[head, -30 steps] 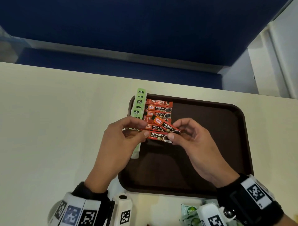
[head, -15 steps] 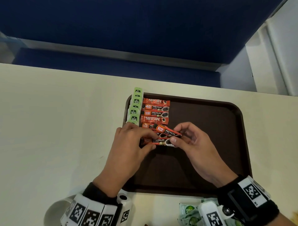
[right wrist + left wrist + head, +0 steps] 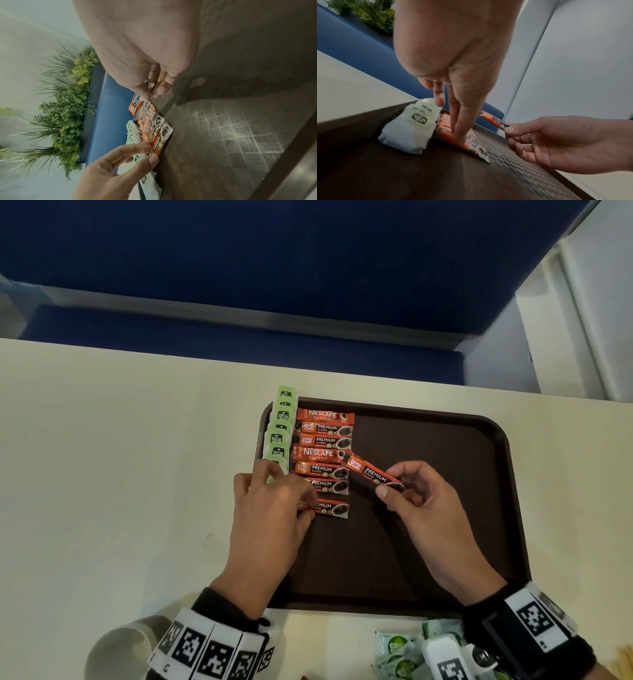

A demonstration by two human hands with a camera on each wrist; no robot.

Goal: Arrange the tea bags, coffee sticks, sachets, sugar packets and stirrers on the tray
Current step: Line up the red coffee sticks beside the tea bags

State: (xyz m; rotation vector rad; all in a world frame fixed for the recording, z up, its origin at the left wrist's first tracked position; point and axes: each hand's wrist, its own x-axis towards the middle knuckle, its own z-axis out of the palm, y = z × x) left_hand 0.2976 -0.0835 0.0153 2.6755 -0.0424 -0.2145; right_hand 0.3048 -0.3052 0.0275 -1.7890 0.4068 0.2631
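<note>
A dark brown tray point(image 3: 445, 474) holds a column of green-tagged tea bags point(image 3: 279, 433) along its left rim and a column of red coffee sticks point(image 3: 323, 440) beside them. My left hand point(image 3: 306, 506) pinches the left end of the nearest coffee stick point(image 3: 330, 508), which lies flat on the tray; the same stick point(image 3: 159, 143) shows between thumb and forefinger. My right hand point(image 3: 390, 487) pinches one end of another coffee stick point(image 3: 370, 472), held tilted just above the tray to the right of the column. That stick point(image 3: 494, 120) hangs clear of the others.
A paper cup point(image 3: 116, 652) stands on the cream table point(image 3: 102, 474) at the near left. Green sachets point(image 3: 397, 648) lie in a heap in front of the tray, by my right wrist. The tray's right half is bare. A blue partition runs behind the table.
My right hand has drawn its coffee stick to the right, off the column. My left hand has stayed on the nearest stick, which now lies flat at the column's near end.
</note>
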